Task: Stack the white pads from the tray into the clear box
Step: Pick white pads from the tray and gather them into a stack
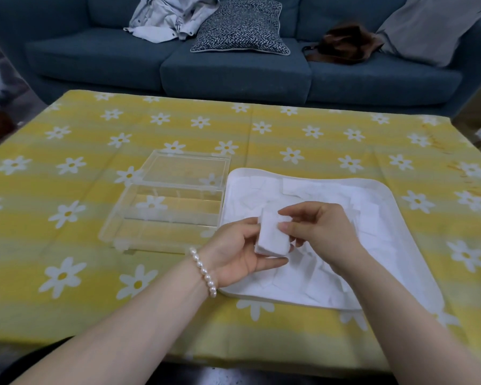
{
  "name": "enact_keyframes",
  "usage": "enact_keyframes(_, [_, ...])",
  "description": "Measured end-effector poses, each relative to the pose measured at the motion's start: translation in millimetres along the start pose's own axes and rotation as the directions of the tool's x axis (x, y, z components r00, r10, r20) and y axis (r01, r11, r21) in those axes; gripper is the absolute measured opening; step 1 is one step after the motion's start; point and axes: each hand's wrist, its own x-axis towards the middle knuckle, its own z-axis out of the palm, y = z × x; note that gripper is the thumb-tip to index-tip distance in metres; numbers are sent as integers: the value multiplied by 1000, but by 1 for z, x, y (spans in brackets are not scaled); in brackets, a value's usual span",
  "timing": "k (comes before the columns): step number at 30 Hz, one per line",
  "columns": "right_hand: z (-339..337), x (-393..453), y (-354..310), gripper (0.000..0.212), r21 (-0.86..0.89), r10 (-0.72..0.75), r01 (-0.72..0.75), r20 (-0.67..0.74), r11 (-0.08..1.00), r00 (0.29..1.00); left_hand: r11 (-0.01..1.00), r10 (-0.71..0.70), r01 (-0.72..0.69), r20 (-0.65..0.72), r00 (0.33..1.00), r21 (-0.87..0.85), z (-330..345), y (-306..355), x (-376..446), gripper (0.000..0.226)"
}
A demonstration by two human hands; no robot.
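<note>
Both hands meet above the near-left part of the white square tray point(383, 195). The left hand point(235, 252), a pearl bracelet point(204, 272) on its wrist, curls its fingers around a small stack of white rectangular pads point(272, 236), cradling it from below. The right hand point(321, 227) pinches the stack's top edge between thumb and fingertips. Below them, loose white pads point(317, 276) lie scattered across the tray, which sits right of centre on the yellow daisy-print tablecloth point(81, 245). Just beside the tray's left edge stands the clear plastic box point(161, 218), lid point(186, 169) folded open behind it. Beyond the table's far edge: a blue sofa point(233, 70) with a speckled cushion point(240, 26).
</note>
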Motion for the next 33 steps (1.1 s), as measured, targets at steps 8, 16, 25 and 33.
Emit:
enact_keyframes(8, [4, 0, 3, 17, -78, -50, 48, -13, 996, 999, 998, -13, 11, -30, 999, -65, 0, 1, 1, 50])
enact_keyframes(16, [8, 6, 12, 14, -53, -21, 18, -70, 998, 997, 990, 78, -77, -4, 997, 116, 1, -1, -1, 33])
enact_keyframes(25, [40, -11, 6, 26, 82, 67, -55, -156, 995, 985, 976, 171, -135, -220, 960, 169, -3, 18, -9, 14])
enact_keyframes(33, [117, 15, -30, 21, 346, 185, -141, -99, 928, 978, 861, 483, -292, -491, 725, 417, -51, 60, -36, 43])
